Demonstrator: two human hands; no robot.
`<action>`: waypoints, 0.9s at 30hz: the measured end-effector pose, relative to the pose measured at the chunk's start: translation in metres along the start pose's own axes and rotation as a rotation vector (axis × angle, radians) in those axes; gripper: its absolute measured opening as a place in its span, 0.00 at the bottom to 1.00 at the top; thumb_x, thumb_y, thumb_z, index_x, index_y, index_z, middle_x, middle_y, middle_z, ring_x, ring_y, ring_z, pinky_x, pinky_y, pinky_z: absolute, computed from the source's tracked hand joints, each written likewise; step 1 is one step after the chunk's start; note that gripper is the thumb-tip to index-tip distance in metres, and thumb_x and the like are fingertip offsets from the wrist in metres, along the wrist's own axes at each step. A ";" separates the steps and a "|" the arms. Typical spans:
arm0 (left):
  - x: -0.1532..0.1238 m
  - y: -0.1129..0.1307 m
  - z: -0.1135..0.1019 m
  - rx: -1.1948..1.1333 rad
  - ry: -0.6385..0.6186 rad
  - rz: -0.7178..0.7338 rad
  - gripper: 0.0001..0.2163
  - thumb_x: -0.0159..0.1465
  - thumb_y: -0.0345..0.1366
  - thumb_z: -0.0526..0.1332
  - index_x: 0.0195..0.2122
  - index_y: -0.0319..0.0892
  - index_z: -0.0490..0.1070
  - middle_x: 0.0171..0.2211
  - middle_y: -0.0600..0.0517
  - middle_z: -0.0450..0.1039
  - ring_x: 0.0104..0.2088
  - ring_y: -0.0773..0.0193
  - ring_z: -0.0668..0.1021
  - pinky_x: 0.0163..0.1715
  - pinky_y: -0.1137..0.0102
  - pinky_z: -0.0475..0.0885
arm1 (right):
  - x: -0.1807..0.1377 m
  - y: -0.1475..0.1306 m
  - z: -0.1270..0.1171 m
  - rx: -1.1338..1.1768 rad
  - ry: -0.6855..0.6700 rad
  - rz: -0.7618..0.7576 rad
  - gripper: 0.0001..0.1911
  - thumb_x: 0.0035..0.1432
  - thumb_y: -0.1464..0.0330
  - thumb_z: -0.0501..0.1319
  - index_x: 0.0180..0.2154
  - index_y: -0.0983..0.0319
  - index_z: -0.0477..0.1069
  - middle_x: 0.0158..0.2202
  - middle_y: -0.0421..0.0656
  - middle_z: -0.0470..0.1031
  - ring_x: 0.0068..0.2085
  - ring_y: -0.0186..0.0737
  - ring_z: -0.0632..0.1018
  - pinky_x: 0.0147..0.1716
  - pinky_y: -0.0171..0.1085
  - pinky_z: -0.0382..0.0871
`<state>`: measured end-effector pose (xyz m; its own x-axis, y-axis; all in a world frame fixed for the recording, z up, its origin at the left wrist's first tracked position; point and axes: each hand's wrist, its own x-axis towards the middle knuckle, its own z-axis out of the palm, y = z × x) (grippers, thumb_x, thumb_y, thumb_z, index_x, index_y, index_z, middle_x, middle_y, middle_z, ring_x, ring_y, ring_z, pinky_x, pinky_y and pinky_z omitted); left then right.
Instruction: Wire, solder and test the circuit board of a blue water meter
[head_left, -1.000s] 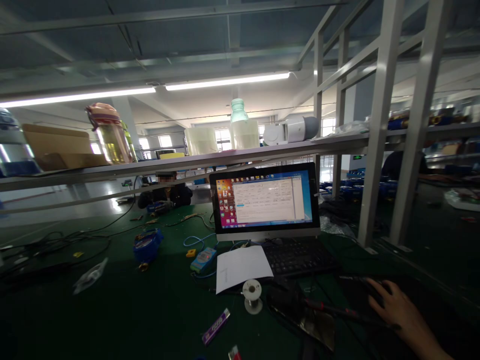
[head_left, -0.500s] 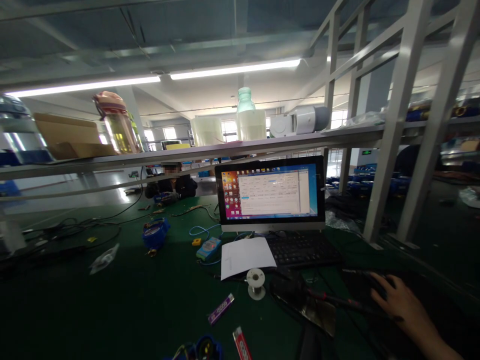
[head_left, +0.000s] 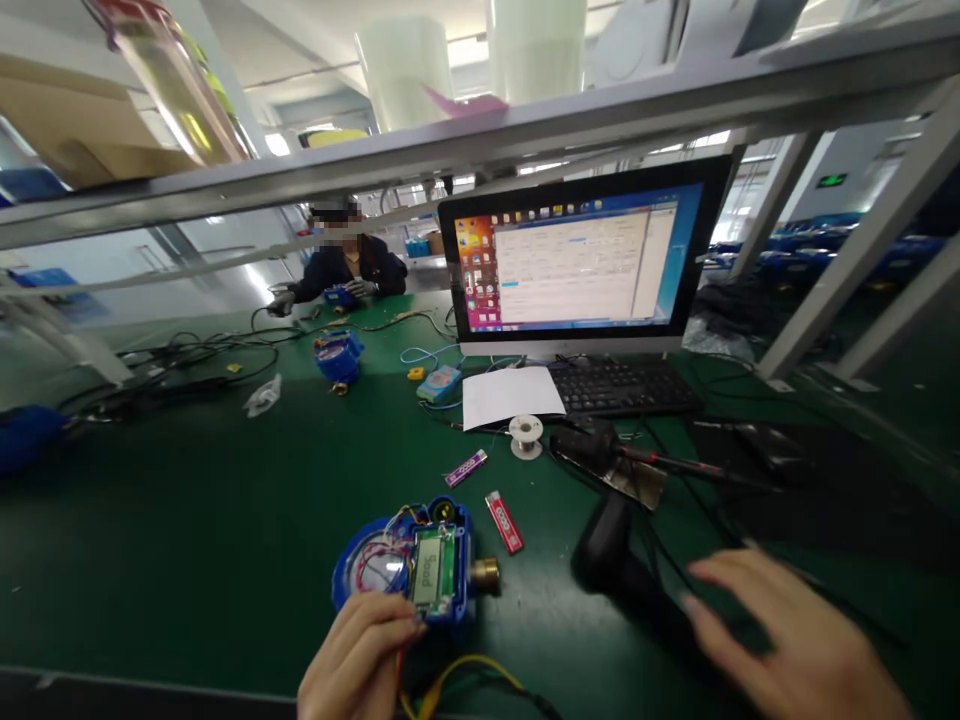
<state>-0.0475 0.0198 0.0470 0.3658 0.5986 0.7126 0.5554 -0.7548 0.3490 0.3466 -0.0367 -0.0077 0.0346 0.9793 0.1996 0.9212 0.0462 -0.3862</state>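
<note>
A blue water meter with its cover off lies on the green table, showing a small display, coloured wires and a brass fitting on its right. My left hand grips its near edge with curled fingers. My right hand hovers to the right with fingers spread, holding nothing, just above a black handheld tool and its cables.
A monitor and keyboard stand behind, with a white paper, a solder spool, a soldering iron and a red lighter. Another blue meter lies farther back. A person works across the table.
The view has tilted down, bringing the open meter and my left hand into sight. My right hand has left the mouse area and moved nearer, over the black tool.
</note>
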 end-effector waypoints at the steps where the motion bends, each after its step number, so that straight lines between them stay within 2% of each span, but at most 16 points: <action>1: 0.000 0.001 0.000 0.000 0.004 -0.007 0.08 0.58 0.21 0.58 0.32 0.40 0.71 0.29 0.50 0.75 0.31 0.65 0.78 0.30 0.74 0.76 | -0.002 -0.021 0.011 -0.043 0.003 -0.026 0.20 0.53 0.55 0.57 0.45 0.56 0.69 0.45 0.51 0.73 0.49 0.59 0.72 0.49 0.55 0.66; 3: 0.000 0.003 0.002 0.006 0.016 -0.024 0.07 0.59 0.22 0.58 0.31 0.40 0.71 0.28 0.50 0.75 0.30 0.65 0.78 0.30 0.74 0.75 | 0.003 -0.043 0.031 -0.120 -0.066 0.001 0.26 0.46 0.58 0.62 0.47 0.62 0.69 0.42 0.54 0.75 0.42 0.60 0.76 0.41 0.55 0.72; 6: 0.001 0.006 0.003 -0.002 0.024 -0.047 0.06 0.59 0.22 0.58 0.30 0.40 0.71 0.28 0.50 0.75 0.30 0.66 0.78 0.29 0.74 0.75 | 0.015 -0.043 0.046 -0.141 -0.142 0.047 0.29 0.45 0.66 0.59 0.51 0.69 0.66 0.44 0.58 0.75 0.43 0.58 0.77 0.42 0.52 0.73; 8: 0.001 0.007 0.003 -0.016 0.023 -0.056 0.07 0.58 0.22 0.59 0.30 0.40 0.71 0.28 0.51 0.75 0.30 0.66 0.77 0.29 0.73 0.74 | 0.022 -0.042 0.039 -0.064 -0.184 0.020 0.31 0.43 0.71 0.56 0.53 0.68 0.63 0.47 0.56 0.73 0.45 0.54 0.76 0.44 0.49 0.72; 10: 0.001 0.008 0.003 -0.014 0.010 -0.076 0.08 0.58 0.21 0.59 0.31 0.40 0.71 0.29 0.51 0.74 0.31 0.66 0.76 0.29 0.73 0.74 | 0.031 -0.049 0.021 0.082 -0.256 -0.047 0.32 0.41 0.74 0.54 0.52 0.66 0.62 0.45 0.52 0.75 0.43 0.49 0.77 0.43 0.44 0.72; 11: 0.000 0.008 0.003 -0.011 0.008 -0.083 0.08 0.58 0.20 0.59 0.31 0.40 0.71 0.29 0.51 0.74 0.31 0.66 0.76 0.30 0.72 0.74 | 0.036 -0.056 0.010 0.177 -0.306 -0.093 0.29 0.41 0.74 0.54 0.50 0.65 0.63 0.41 0.49 0.76 0.40 0.45 0.77 0.41 0.41 0.72; 14: -0.001 0.008 0.003 -0.006 0.001 -0.092 0.09 0.58 0.19 0.58 0.31 0.40 0.71 0.29 0.51 0.74 0.32 0.67 0.76 0.31 0.71 0.74 | 0.053 -0.080 -0.015 0.418 -0.471 -0.251 0.13 0.43 0.74 0.54 0.35 0.62 0.67 0.28 0.40 0.73 0.29 0.35 0.73 0.29 0.31 0.67; 15: -0.001 0.009 0.004 -0.008 0.002 -0.095 0.09 0.58 0.19 0.59 0.31 0.40 0.71 0.30 0.51 0.74 0.32 0.66 0.76 0.31 0.71 0.74 | 0.058 -0.086 -0.019 0.463 -0.522 -0.302 0.09 0.42 0.74 0.54 0.31 0.62 0.66 0.26 0.39 0.71 0.26 0.33 0.70 0.26 0.30 0.64; 17: -0.001 0.009 0.004 -0.010 0.007 -0.100 0.09 0.57 0.19 0.59 0.31 0.41 0.71 0.30 0.51 0.74 0.32 0.66 0.76 0.31 0.71 0.74 | 0.067 -0.093 -0.018 0.504 -0.581 -0.382 0.08 0.40 0.75 0.55 0.28 0.62 0.64 0.23 0.37 0.68 0.25 0.31 0.67 0.24 0.29 0.61; 22: 0.001 0.010 0.005 -0.021 0.024 -0.105 0.08 0.57 0.19 0.60 0.30 0.40 0.71 0.29 0.52 0.74 0.32 0.66 0.76 0.31 0.71 0.74 | 0.075 -0.091 0.000 0.535 -0.529 -0.442 0.08 0.39 0.74 0.54 0.27 0.62 0.62 0.23 0.36 0.65 0.25 0.31 0.64 0.26 0.30 0.60; 27: 0.000 0.011 0.005 -0.024 0.024 -0.112 0.09 0.57 0.19 0.60 0.31 0.40 0.71 0.29 0.52 0.74 0.32 0.66 0.76 0.31 0.71 0.73 | 0.077 -0.088 0.004 0.546 -0.490 -0.465 0.06 0.40 0.73 0.54 0.26 0.61 0.59 0.22 0.35 0.61 0.25 0.31 0.61 0.26 0.31 0.59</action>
<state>-0.0374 0.0131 0.0479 0.2847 0.6734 0.6823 0.5733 -0.6900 0.4418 0.2668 0.0352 0.0379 -0.5860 0.8062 0.0822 0.4816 0.4280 -0.7648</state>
